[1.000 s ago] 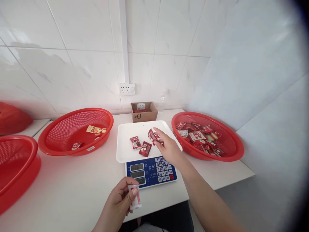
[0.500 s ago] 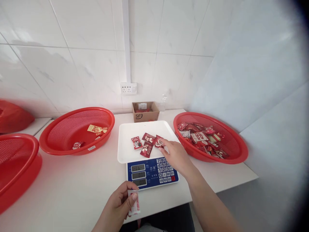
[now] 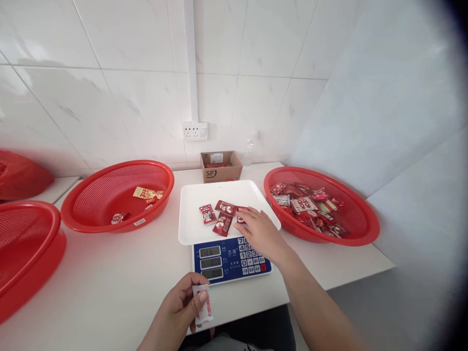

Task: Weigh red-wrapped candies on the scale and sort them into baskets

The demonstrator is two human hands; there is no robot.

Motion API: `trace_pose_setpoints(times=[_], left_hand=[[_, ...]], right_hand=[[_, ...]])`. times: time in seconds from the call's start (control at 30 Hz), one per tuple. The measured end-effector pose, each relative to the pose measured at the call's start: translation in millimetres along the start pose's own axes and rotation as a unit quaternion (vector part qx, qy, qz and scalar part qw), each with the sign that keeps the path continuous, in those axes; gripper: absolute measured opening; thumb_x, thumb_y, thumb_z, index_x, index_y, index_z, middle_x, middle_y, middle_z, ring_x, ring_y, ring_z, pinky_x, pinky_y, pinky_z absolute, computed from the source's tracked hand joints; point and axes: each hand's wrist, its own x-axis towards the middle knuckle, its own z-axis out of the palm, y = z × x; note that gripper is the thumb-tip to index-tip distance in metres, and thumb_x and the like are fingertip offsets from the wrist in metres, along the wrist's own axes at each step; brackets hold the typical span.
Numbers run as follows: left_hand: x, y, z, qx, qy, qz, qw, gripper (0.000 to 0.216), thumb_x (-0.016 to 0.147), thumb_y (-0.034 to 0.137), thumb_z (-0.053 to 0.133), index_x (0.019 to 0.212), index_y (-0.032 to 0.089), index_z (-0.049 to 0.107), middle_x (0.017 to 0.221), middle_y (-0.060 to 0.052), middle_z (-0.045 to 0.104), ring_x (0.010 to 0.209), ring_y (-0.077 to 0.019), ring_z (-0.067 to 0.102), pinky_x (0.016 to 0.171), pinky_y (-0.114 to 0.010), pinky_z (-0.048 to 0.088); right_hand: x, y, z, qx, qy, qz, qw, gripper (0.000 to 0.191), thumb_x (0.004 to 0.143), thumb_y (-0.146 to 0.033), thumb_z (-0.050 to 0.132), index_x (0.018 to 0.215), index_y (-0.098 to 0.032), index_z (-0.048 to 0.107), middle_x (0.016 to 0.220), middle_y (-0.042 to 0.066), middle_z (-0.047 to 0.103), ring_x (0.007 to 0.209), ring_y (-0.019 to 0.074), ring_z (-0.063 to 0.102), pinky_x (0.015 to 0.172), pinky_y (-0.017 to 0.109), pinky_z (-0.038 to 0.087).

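My left hand (image 3: 183, 304) pinches a small white and pink packet (image 3: 203, 307) between thumb and fingers, just in front of the scale's display. My right hand (image 3: 259, 234) reaches over the right side of the scale's white tray (image 3: 190, 195). Its fingers are stretched out above a red packet (image 3: 241, 217) that they partly hide. Left of it on the tray lie two dark red packets, one farther back (image 3: 225, 207) and one nearer (image 3: 222, 224), plus a red packet with a figure print (image 3: 208, 214). The scale (image 3: 228, 278) has a blue panel with keys and displays.
On the right, a red basket (image 3: 371, 229) holds many mixed packets. Another red basket (image 3: 91, 222) at left contains several packets. A third red basket (image 3: 32, 263) stands at the left edge. Behind the tray is a cardboard box (image 3: 223, 174) against the tiled wall.
My right fingers have loosened and spread over the packet at the tray's right side, which now shows less. The left hand keeps its packet in nearly the same place.
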Motion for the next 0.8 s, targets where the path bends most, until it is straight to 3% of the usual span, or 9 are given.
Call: trace_pose_setpoints(times=[0.17,0.27,0.37,0.47,0.53,0.67,0.8], left_hand=[[2,2,2,-0.053,-0.012,-0.006,0.998,0.042,0.071,0.054,0.062,0.090,0.017,0.052,0.059,0.004,0.055,0.048,-0.0093,0.050,0.044,-0.021,0.042],[4,0,4,-0.073,-0.028,-0.005,0.997,0.043,0.067,0.048,0.068,0.092,0.018,0.051,0.064,0.003,0.058,0.053,-0.0100,0.051,0.046,-0.022,0.043],[5,-5,7,-0.074,-0.058,-0.002,0.996,0.048,0.064,0.043,0.072,0.100,0.021,0.048,0.073,0.001,0.061,0.058,-0.0109,0.053,0.048,-0.022,0.042],[6,-9,10,-0.036,-0.087,0.027,0.995,0.056,0.064,0.033,0.073,0.110,0.022,0.043,0.070,0.003,0.061,0.062,-0.0119,0.055,0.059,-0.025,0.041],[6,-10,12,-0.004,-0.094,0.042,0.995,0.058,0.065,0.026,0.071,0.115,0.022,0.041,0.066,0.005,0.059,0.063,-0.0122,0.055,0.066,-0.027,0.040],[8,-9,9,0.030,-0.120,0.039,0.992,0.052,0.067,0.027,0.069,0.110,0.023,0.041,0.065,0.006,0.054,0.062,-0.0111,0.051,0.064,-0.025,0.038],[9,-5,7,0.055,-0.162,0.046,0.984,0.036,0.073,0.045,0.062,0.093,0.020,0.046,0.070,0.003,0.052,0.064,-0.0118,0.049,0.061,-0.024,0.036]], right_hand=[[-16,0,-4,0.066,0.053,-0.020,0.996,0.036,0.088,-0.035,0.044,0.119,-0.021,0.055,0.127,0.009,0.053,0.125,0.0266,0.038,0.102,0.051,0.030],[-32,-14,-12,0.139,0.078,-0.028,0.987,0.031,0.088,-0.036,0.044,0.111,-0.021,0.058,0.115,0.009,0.060,0.112,0.0235,0.050,0.094,0.042,0.039],[-51,-35,-18,0.207,-0.030,-0.043,0.977,0.028,0.088,-0.041,0.044,0.090,-0.020,0.063,0.088,0.005,0.066,0.083,0.0168,0.058,0.074,0.029,0.044],[-66,-52,-14,0.208,-0.160,-0.080,0.962,0.036,0.086,-0.048,0.046,0.074,-0.018,0.062,0.071,0.001,0.063,0.067,0.0123,0.054,0.061,0.023,0.037],[-73,-56,-5,0.197,-0.208,-0.101,0.953,0.041,0.083,-0.053,0.048,0.070,-0.017,0.061,0.065,0.000,0.060,0.060,0.0106,0.050,0.056,0.021,0.033],[-79,-55,8,0.225,-0.247,-0.128,0.934,0.044,0.085,-0.052,0.044,0.063,-0.016,0.057,0.056,-0.002,0.053,0.050,0.0071,0.041,0.048,0.019,0.026],[-80,-57,11,0.242,-0.203,-0.121,0.941,0.045,0.091,-0.041,0.034,0.057,-0.016,0.048,0.054,-0.003,0.048,0.051,0.0064,0.040,0.050,0.019,0.026]])
